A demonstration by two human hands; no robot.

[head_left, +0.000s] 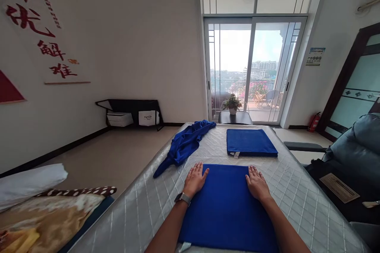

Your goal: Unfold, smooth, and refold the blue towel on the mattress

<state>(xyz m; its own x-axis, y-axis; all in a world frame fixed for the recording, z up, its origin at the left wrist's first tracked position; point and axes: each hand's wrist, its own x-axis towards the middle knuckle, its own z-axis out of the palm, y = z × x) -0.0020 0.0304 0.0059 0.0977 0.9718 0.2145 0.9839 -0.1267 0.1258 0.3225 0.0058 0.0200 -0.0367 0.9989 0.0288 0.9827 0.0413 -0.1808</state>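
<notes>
A blue cloth (227,205) lies folded into a flat square on the quilted mattress (142,209) right in front of me. My left hand (195,178) rests flat on its far left corner, fingers stretched out. On the far right corner lies my right hand (257,182), also flat with its fingers extended. A white tag (185,246) sticks out at the near left edge. Farther off to the right sits a folded blue stack (251,141) with white tags at its front. A crumpled blue cloth (185,144) stretches along the far left side.
Bedding with a white pillow (32,184) lies low at the left. Beyond the mattress stands a small table (236,118) with a potted plant (233,102), before glass sliding doors. At the right is a dark armchair (353,154) holding a cardboard piece (340,187).
</notes>
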